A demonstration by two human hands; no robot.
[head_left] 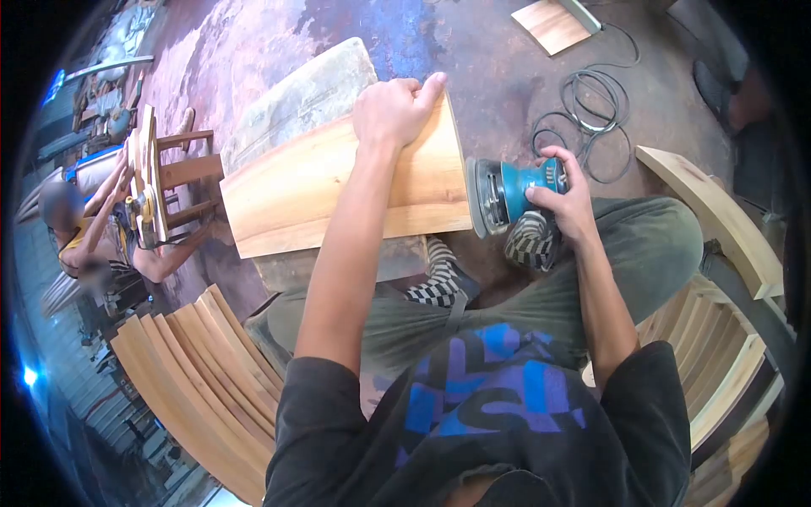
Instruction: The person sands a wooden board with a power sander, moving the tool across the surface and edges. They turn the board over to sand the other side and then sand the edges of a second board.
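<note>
A wide pale wooden board [291, 198] with visible grain lies tilted in front of me on a worn, dusty block [308, 106]. My left hand [393, 114] is closed over the board's far edge near its right end, with the thumb pointing right and the other fingers partly hidden. In my right hand [568, 194] is a teal electric sander [519, 188], gripped round its body. The sander's dark round pad [487, 197] is turned on its side against the board's right end.
Curved wooden pieces [198, 355] stand stacked at lower left, more [710, 363] at lower right. A curved plank [718, 220] lies by my knee. A coiled cable [591, 110] rests on the floor near a small board [553, 25]. Another person [93, 224] works beside a wooden frame at left.
</note>
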